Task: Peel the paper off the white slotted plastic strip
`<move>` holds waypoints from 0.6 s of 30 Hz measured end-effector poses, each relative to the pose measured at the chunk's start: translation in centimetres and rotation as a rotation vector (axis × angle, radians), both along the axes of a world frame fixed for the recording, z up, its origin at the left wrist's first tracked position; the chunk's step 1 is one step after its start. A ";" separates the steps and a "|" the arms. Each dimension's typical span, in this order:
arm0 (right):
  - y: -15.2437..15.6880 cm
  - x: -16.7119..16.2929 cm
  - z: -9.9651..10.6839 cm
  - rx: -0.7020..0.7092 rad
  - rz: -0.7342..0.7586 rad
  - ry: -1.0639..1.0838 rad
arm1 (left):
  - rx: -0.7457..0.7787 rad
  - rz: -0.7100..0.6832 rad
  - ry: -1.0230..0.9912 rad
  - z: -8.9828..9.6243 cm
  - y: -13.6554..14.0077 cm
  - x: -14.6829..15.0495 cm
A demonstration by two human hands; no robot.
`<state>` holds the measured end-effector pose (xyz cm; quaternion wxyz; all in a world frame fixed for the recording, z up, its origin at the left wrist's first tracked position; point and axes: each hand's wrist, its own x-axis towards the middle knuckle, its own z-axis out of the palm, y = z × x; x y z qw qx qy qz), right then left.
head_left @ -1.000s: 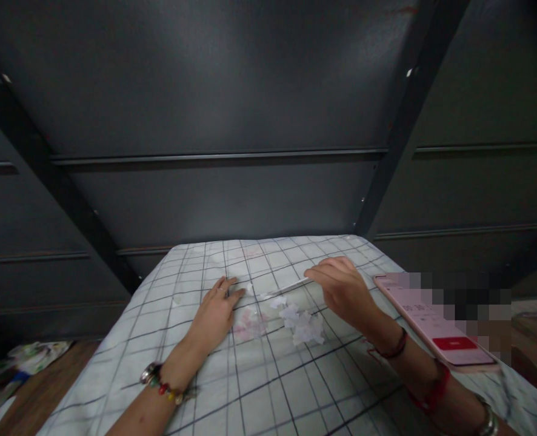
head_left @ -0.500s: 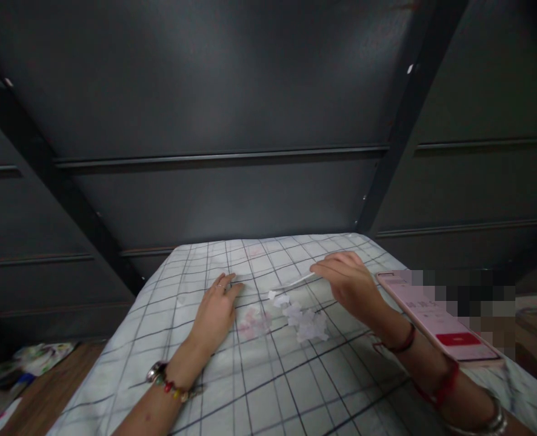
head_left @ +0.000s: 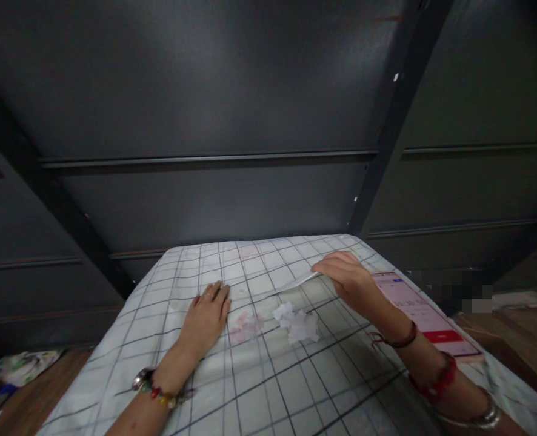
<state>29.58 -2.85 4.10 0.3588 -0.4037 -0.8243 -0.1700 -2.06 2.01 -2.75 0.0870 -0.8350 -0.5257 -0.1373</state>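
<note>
My right hand [head_left: 348,281] pinches the near end of a slim whitish tweezer-like tool [head_left: 298,281]. Its thin tip points left, just above the checked cloth. Slightly below that tip is a small heap of white paper scraps [head_left: 298,324]. Left of the heap lies a pinkish, see-through patch of scraps or film [head_left: 245,325], whose kind I cannot make out. My left hand [head_left: 207,312] rests palm down on the cloth, fingers stretched out, holding nothing.
A white cloth with dark grid lines [head_left: 277,387] covers the table. Beside my right forearm lies a phone [head_left: 432,309] with a lit screen. A dark metal panel wall [head_left: 223,200] rises behind the table. Clutter [head_left: 27,366] sits lower left.
The white scrap at the tool's tip is no longer there; the tip now lies bare, slightly right of the earlier spot. My left hand has slid a little left and flattened. The view has shifted slightly.
</note>
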 end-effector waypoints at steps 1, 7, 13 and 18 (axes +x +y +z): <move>0.0 -0.1 0.0 -0.027 0.008 -0.013 | -0.009 0.004 0.006 0.0 0.0 0.0; -0.1 1.1 0.5 -0.055 0.089 -0.038 | -0.011 0.018 0.031 0.0 0.0 0.0; 0.1 -1.1 -0.3 0.081 -0.058 0.026 | -0.035 0.087 0.058 0.1 -0.2 0.0; 0.2 -4.2 -1.0 0.112 -0.121 -0.090 | -0.069 0.115 0.071 0.4 -0.3 -0.2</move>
